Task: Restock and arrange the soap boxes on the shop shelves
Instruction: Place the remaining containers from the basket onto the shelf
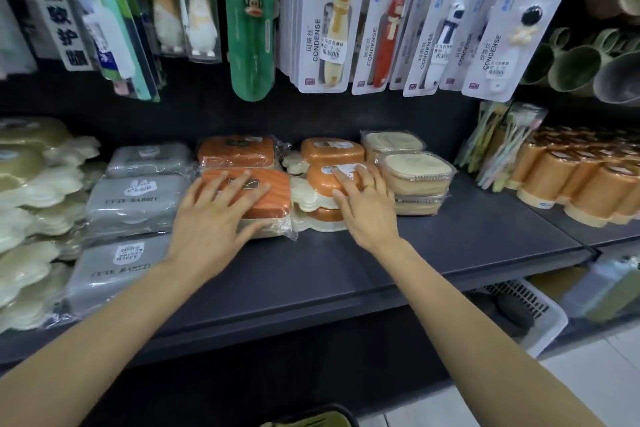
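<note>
Front orange box: the wrapped orange soap box (256, 192) lies flat near the middle of the dark shelf (450, 236), at the front of its column, with a second orange box (237, 151) directly behind it.
Left hand: the left hand (211, 222) rests palm-down on the front orange box, fingers (239, 184) spread wide over the lid; it presses, it does not grip.
Paw-tray boxes: just to the right stands a stack of orange boxes on cream paw-shaped trays (325, 198), touching the plastic wrap of the front orange box.
Right hand: the right hand (363, 208) lies on top of that stack, fingers fanned across the white price label, closed on nothing.
Neighbours: grey rabbit-print boxes (135, 199) run in a column on the left, cream square boxes (415, 173) are stacked on the right, and orange cups (568, 184) sit further right.
Step in hand: most likely squaring the two orange columns side by side.
Doing it well: slide both flat with even downward pressure; push from the near edge so the stack moves as one and does not shear; bring the front edges level with each other.
Watch for: loose wrap catching between the columns, and the top paw-tray box tipping.
</note>
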